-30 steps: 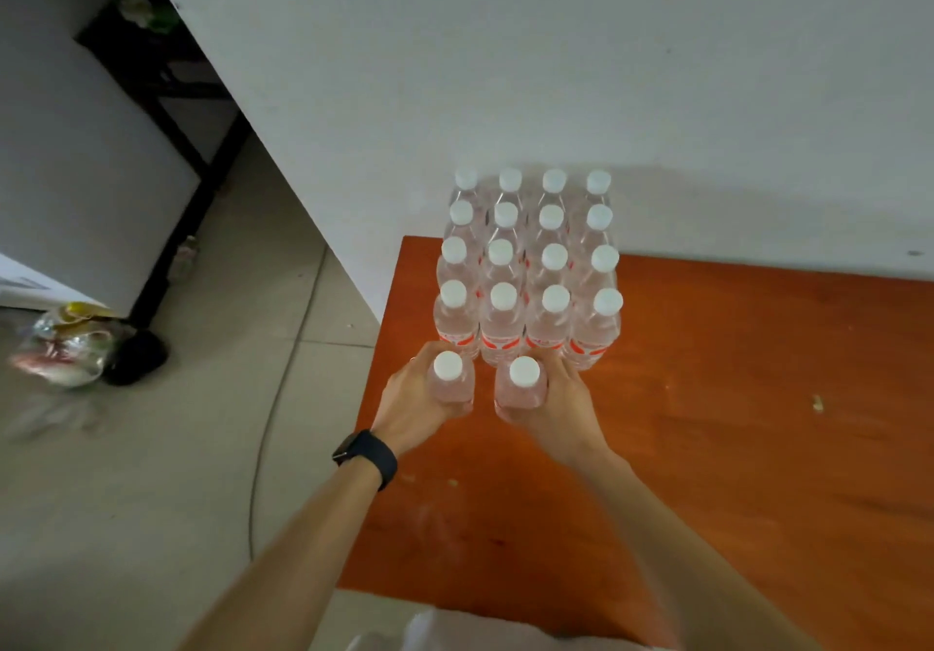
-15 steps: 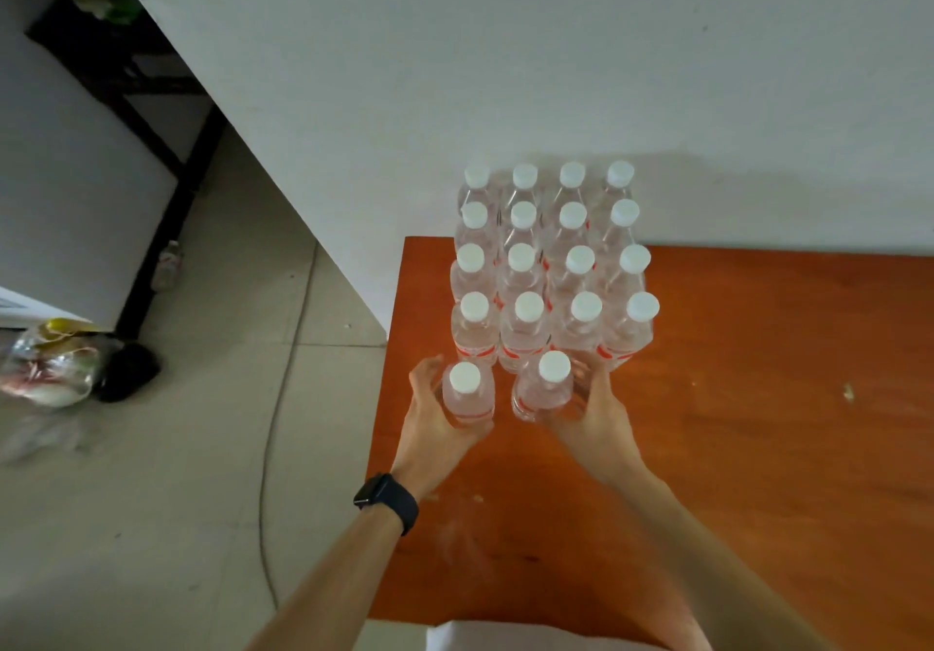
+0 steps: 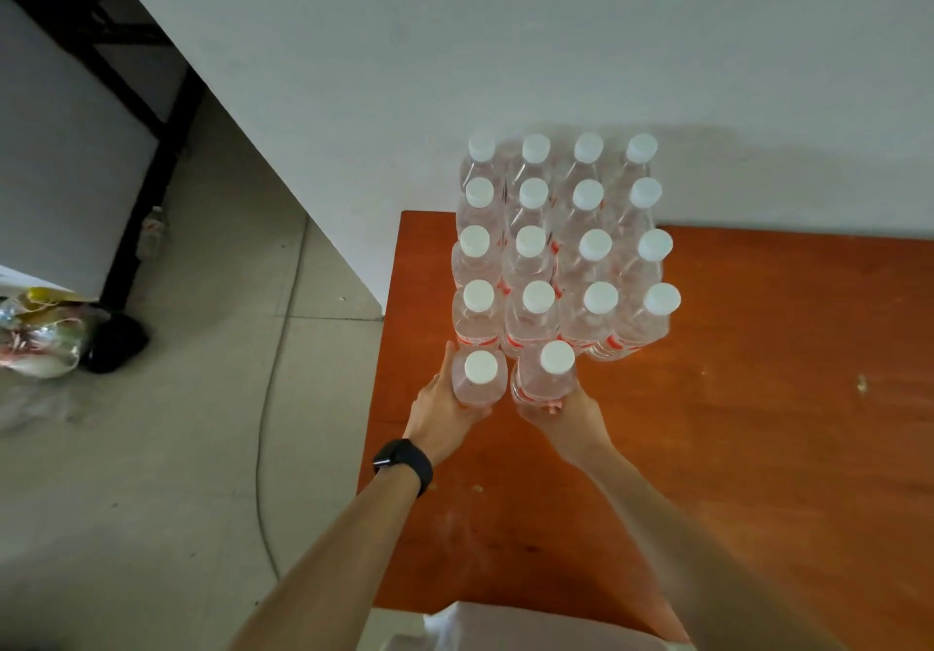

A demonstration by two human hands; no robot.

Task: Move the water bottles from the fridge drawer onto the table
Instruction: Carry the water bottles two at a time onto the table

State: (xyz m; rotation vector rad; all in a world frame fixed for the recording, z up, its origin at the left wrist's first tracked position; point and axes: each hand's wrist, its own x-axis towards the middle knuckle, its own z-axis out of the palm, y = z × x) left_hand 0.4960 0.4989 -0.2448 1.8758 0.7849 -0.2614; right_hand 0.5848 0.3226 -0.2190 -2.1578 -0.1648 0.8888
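My left hand grips the left bottle and my right hand the right bottle, both upright on the bench just ahead of my palms, beside the front row of the block.

The left hand, spread open half a second ago, has closed again round the bottle just ahead of its palm.
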